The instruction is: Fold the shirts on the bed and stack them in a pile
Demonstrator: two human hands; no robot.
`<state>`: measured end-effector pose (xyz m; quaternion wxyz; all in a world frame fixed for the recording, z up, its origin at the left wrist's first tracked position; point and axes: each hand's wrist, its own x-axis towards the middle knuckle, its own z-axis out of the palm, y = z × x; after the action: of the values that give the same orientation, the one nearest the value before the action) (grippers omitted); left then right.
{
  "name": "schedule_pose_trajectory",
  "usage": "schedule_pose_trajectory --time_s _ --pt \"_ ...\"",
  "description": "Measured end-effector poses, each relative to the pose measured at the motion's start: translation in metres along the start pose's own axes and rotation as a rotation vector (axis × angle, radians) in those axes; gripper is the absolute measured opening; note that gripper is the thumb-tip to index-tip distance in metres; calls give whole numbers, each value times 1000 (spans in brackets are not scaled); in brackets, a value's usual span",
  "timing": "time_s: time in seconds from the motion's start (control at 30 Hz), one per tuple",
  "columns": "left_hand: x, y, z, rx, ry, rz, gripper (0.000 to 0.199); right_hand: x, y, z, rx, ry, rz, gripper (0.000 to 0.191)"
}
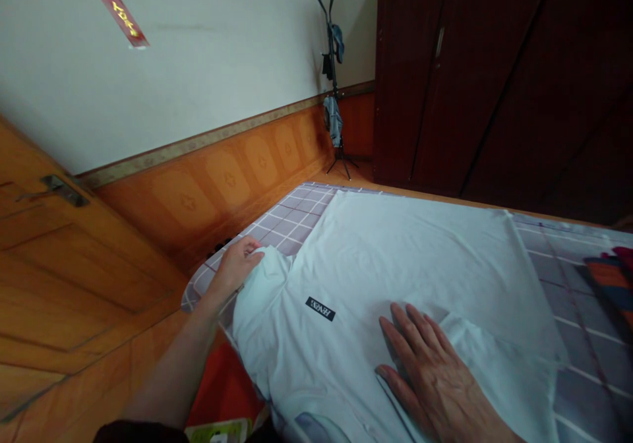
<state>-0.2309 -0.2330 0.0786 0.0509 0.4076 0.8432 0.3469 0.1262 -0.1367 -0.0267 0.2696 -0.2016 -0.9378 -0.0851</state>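
A white T-shirt (390,252) lies spread over a grey checked sheet (297,219), its neck opening towards me at the bottom of the view. On its chest sits a small black label (320,308) with white letters. My left hand (237,266) pinches the edge of the shirt's sleeve on the left side, thumb and fingers closed on the cloth. Flat on the front of the shirt rests my right hand (432,370), fingers stretched out. Part of the cloth near that hand is folded over and wrinkled.
Dark folded clothing (610,285) lies at the sheet's right edge. A red object (225,387) is below the near left edge. A wooden door (74,278) stands left, a coat rack (333,74) in the far corner, and a dark wardrobe (475,87) behind.
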Motion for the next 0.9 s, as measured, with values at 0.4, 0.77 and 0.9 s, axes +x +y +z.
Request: schedule_pose_trajectory --time_s 0.4,0.77,0.9 --pt "-19 61 36 46 -239 276 21 1 0 -5 -6 -5 -13 53" --pt "30 42 87 189 -372 444 30 3 0 -7 -6 -22 -19 53" --pt "34 55 96 114 -389 439 17 3 0 -9 6 -31 -19 52"
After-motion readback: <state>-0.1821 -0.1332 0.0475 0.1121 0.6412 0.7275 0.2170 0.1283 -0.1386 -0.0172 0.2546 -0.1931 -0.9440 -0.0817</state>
